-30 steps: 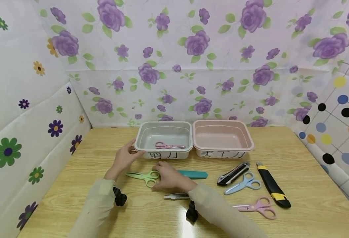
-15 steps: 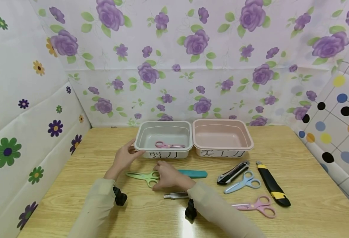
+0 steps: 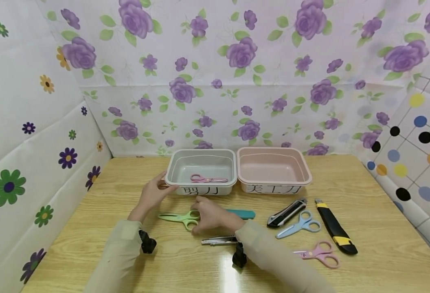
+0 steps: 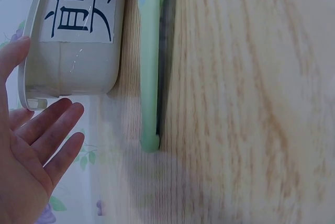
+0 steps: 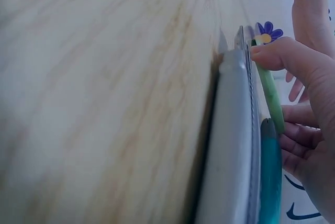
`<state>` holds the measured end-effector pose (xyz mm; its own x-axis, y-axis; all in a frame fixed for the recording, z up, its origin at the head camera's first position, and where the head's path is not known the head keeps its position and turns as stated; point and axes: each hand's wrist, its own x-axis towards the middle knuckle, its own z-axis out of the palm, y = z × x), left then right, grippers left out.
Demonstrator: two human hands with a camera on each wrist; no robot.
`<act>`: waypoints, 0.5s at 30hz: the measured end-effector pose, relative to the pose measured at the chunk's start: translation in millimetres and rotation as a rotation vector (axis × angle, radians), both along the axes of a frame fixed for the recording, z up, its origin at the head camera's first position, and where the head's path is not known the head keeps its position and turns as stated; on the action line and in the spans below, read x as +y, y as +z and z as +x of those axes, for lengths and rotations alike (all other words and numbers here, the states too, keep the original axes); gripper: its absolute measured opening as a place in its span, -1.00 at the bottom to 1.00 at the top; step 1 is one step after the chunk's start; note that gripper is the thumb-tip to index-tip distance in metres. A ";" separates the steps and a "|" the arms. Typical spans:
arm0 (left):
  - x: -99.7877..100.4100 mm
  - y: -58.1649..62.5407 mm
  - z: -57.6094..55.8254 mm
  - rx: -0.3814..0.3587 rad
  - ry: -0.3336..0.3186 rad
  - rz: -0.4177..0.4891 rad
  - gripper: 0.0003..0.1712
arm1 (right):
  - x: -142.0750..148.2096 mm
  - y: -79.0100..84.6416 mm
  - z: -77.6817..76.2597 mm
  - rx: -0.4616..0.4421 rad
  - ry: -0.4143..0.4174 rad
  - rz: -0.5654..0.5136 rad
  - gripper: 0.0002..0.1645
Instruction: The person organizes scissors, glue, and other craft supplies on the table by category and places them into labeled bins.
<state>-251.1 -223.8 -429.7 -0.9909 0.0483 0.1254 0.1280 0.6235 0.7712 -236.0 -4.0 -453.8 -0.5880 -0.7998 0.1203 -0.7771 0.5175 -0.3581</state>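
Note:
Green scissors (image 3: 180, 217) lie on the table, blades to the left. My right hand (image 3: 213, 215) grips their handles; in the right wrist view its thumb and fingers are on opposite sides of the green handle (image 5: 270, 90). My left hand (image 3: 152, 197) holds the front left corner of a grey box (image 3: 227, 189), thumb on the rim and fingers at the side. Pink scissors (image 3: 209, 180) lie inside that box. Just beyond the right wrist is a teal tool (image 3: 242, 214), partly hidden. A silver utility knife (image 3: 218, 240) lies nearer the front, its right end covered.
A pink box (image 3: 275, 185) stands right of the grey one. To the right lie a black-and-silver utility knife (image 3: 286, 213), blue scissors (image 3: 301, 226), a black-and-yellow utility knife (image 3: 336, 228) and more pink scissors (image 3: 319, 254). A flowered cloth (image 3: 215, 101) hangs behind the table.
My right hand has shifted slightly right, and the green scissors have slid right with it. My left hand stays at the grey box's corner.

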 end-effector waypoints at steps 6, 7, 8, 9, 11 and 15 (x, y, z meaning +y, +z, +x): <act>-0.9 1.2 -0.4 0.000 0.004 -0.004 -0.13 | 8.9 7.0 1.6 0.041 0.015 0.012 -0.29; -1.0 1.4 -0.4 0.001 0.004 0.001 -0.13 | 10.4 8.4 1.9 0.055 0.018 0.015 -0.29; -1.2 1.4 -0.5 0.002 0.002 0.005 -0.14 | 11.8 9.5 2.0 0.069 0.021 0.020 -0.29; -1.3 1.2 -0.5 0.005 -0.002 0.005 -0.14 | 13.2 10.7 2.2 0.079 0.024 0.022 -0.28; -1.2 0.8 -0.4 0.003 -0.002 0.008 -0.13 | 15.8 12.0 2.3 0.103 0.030 0.032 -0.28; -0.7 -0.7 0.5 0.011 -0.004 -0.012 -0.12 | 21.1 14.2 3.3 0.111 0.042 0.015 -0.30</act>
